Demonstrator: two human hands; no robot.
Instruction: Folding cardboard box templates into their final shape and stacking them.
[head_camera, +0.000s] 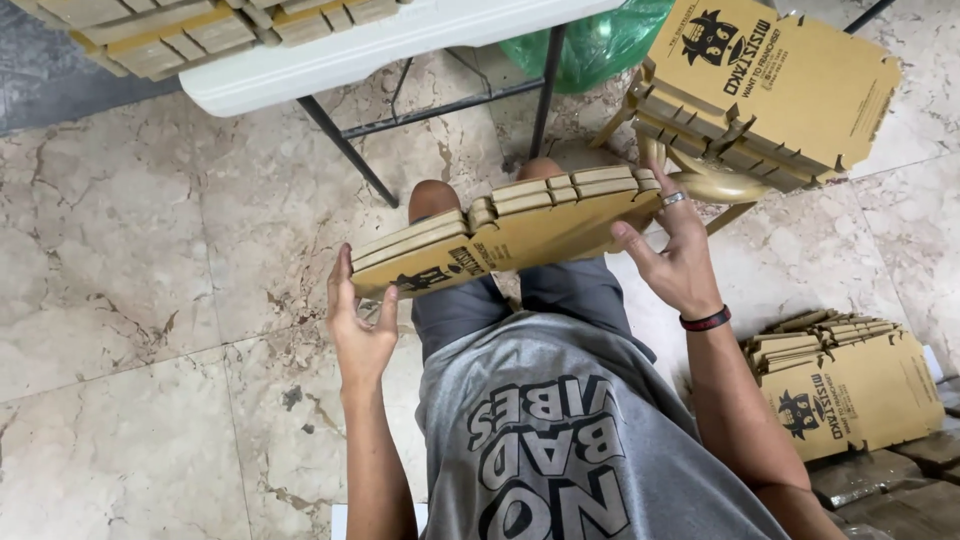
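I sit over a marble floor and hold a flat, folded brown cardboard box (520, 230) with a black print across my knees. My left hand (360, 325) grips its near left corner, thumb on top. My right hand (675, 255), with a ring and a dark wristband, grips the right end. The box is tilted, its left end lower, and its slotted flaps show along the upper edge.
A stack of the same folded boxes (770, 85) rests on a gold chair at the upper right. Another pile (850, 385) lies on the floor at my right. A white folding table (330, 55) with more cardboard stands ahead, a green bag (595, 45) beneath it.
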